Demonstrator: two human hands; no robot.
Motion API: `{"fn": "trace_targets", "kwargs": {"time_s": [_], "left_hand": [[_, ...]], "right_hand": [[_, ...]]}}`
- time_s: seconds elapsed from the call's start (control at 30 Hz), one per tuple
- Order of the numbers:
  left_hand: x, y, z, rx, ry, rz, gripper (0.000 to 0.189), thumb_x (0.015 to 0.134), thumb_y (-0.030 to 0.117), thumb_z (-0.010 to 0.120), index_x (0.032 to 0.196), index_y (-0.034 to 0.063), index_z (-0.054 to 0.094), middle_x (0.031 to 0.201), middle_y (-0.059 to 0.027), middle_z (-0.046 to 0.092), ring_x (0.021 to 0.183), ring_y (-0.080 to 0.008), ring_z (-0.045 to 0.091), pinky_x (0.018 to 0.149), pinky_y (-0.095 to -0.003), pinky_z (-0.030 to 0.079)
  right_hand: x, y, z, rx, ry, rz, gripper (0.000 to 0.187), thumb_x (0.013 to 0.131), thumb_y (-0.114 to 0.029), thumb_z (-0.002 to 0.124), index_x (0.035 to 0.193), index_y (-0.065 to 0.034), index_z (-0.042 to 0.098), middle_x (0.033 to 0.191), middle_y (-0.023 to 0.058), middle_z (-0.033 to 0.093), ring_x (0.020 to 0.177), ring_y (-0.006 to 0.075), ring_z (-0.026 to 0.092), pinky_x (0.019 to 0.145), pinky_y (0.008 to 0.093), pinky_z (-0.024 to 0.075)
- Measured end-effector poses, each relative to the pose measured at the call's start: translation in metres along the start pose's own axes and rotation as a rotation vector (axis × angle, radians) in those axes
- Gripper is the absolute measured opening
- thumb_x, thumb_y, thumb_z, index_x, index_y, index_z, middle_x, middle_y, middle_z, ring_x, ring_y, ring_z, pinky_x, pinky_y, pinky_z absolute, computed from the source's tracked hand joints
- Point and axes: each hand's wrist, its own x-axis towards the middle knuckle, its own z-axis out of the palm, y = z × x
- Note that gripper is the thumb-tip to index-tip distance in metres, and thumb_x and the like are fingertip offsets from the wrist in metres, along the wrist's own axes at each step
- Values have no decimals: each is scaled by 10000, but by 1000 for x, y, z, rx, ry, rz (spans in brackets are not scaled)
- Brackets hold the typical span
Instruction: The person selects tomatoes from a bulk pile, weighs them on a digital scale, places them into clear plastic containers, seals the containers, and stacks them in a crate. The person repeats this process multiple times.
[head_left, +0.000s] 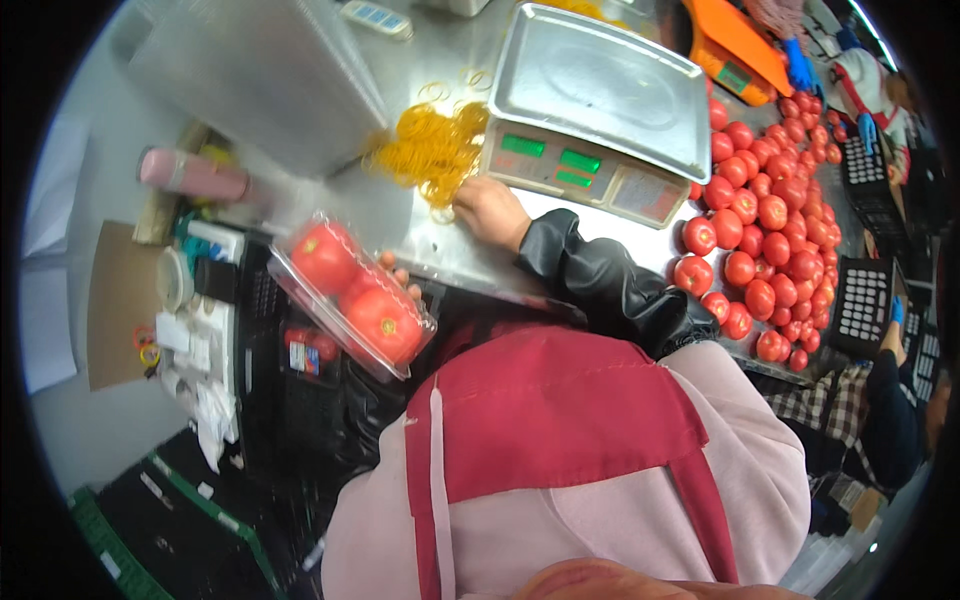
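A clear plastic tray of red tomatoes (386, 322) is tilted at my left side; the fingers of my left hand (401, 276) show behind its far edge, holding it. My right hand (487, 211) reaches to the near edge of a pile of yellow rubber bands (431, 146), its fingertips among the bands. Whether those fingers pinch a band cannot be seen. Just beyond that hand stands a digital scale with a bare metal pan (600, 90) and lit green displays.
Many loose tomatoes (772, 210) cover the table's right side. Stacked clear plastic containers (262, 82) stand at left, near a pink bottle (193, 174). Another scale with an orange pan (739, 45) is beyond. Co-workers and black crates (862, 300) are at right.
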Motion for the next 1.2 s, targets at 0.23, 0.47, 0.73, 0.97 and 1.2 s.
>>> {"fn": "trace_targets", "kwargs": {"time_s": [0.23, 0.47, 0.73, 0.97, 1.2], "left_hand": [[35, -17, 4, 166, -116, 58, 831, 898, 498, 606, 1499, 33, 269, 1327, -249, 511, 1127, -378, 580, 944, -484, 505], [111, -35, -16, 334, 7, -303, 866, 900, 597, 529, 1477, -3, 291, 1299, -225, 532, 1085, -360, 590, 929, -480, 505], [152, -62, -18, 716, 59, -634, 916, 908, 734, 388, 1435, -15, 363, 1295, -181, 552, 1119, -328, 581, 957, -473, 487], [165, -114, -17, 558, 146, -881, 782, 957, 637, 402, 1431, 15, 370, 1291, -163, 558, 1143, -294, 580, 973, -446, 486], [169, -160, -13, 1076, 159, -725, 575, 1005, 429, 459, 1429, 49, 376, 1281, -137, 563, 1159, -243, 575, 975, -395, 484]], "right_hand": [[-10, -58, -32, 316, -52, 130, 154, 839, -156, 596, 915, -33, 650, 888, 204, 645, 838, 405, 625, 748, 467, 505], [-48, -62, -111, 70, 281, 154, 150, 805, -162, 632, 896, -44, 618, 864, 174, 634, 823, 401, 610, 701, 455, 495], [-98, -36, -194, 1635, 505, 551, 412, 966, -354, 577, 1261, -80, 489, 1054, 85, 614, 756, 123, 606, 614, 245, 494], [-120, -175, -326, 347, -416, -260, 590, 922, -352, 620, 1360, 17, 479, 1085, 163, 693, 743, 178, 652, 668, 335, 546], [-336, -123, -200, 1062, 566, 446, 741, 907, -120, 628, 1527, -77, 224, 1527, 183, 328, 1387, 280, 379, 1096, 410, 355]]}}
